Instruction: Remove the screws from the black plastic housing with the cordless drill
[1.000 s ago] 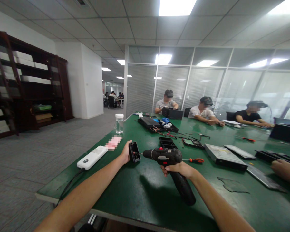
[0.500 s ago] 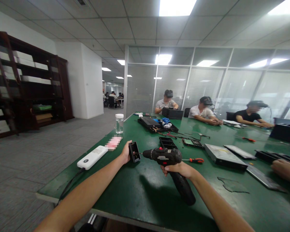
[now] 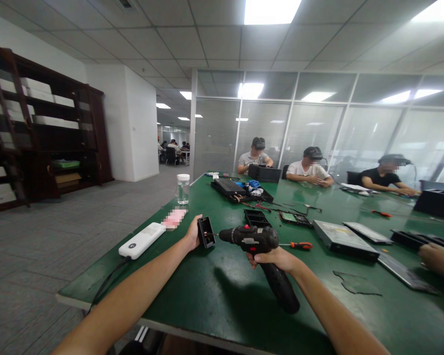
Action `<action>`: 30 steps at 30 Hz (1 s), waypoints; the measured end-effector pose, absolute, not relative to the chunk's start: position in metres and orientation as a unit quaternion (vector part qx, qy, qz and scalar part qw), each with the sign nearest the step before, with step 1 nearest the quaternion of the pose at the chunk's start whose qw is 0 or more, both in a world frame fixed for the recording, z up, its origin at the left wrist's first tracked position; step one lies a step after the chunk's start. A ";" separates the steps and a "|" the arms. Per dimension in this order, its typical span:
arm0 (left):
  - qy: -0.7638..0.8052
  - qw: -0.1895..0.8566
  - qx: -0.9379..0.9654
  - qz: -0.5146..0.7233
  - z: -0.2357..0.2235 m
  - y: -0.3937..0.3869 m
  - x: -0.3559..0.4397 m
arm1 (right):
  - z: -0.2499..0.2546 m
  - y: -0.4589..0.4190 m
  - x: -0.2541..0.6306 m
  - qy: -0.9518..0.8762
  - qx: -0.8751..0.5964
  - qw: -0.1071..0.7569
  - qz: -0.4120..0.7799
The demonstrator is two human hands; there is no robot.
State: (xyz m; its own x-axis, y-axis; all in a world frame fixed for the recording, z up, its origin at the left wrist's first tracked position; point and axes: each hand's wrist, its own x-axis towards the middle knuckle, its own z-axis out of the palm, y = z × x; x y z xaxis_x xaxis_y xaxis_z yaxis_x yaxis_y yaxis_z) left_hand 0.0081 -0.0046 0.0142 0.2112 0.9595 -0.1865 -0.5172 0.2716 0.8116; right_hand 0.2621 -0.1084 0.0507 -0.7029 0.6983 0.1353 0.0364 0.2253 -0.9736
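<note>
My left hand (image 3: 193, 233) is closed on a small black open box (image 3: 207, 232), held tilted above the table with its hollow side facing right. Something copper-coloured shows inside it. My right hand (image 3: 272, 259) grips a black cordless drill (image 3: 253, 238) with red details. The drill lies sideways, its bit pointing left into the box's opening; whether the tip touches anything inside I cannot tell. Behind the drill is a black compartmented tray (image 3: 257, 218). A screwdriver (image 3: 301, 245) with an orange and black handle lies just right of the drill.
On the green table (image 3: 163, 296) stand a clear jar (image 3: 183, 190) and a white device (image 3: 142, 240) with a cable. Right lie a silver disc drive (image 3: 344, 240), a glass-like sheet (image 3: 357, 283) and another person's hand (image 3: 438, 260). Dismantled parts (image 3: 237, 190) lie further back, before several seated people.
My hands, the drill and the black box stay almost still. Across the table, the middle seated person has drawn their hands back to the left.
</note>
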 end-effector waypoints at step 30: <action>0.343 0.716 0.315 0.520 0.012 -0.003 0.007 | 0.064 -0.116 0.257 -0.755 -0.278 0.288 0.519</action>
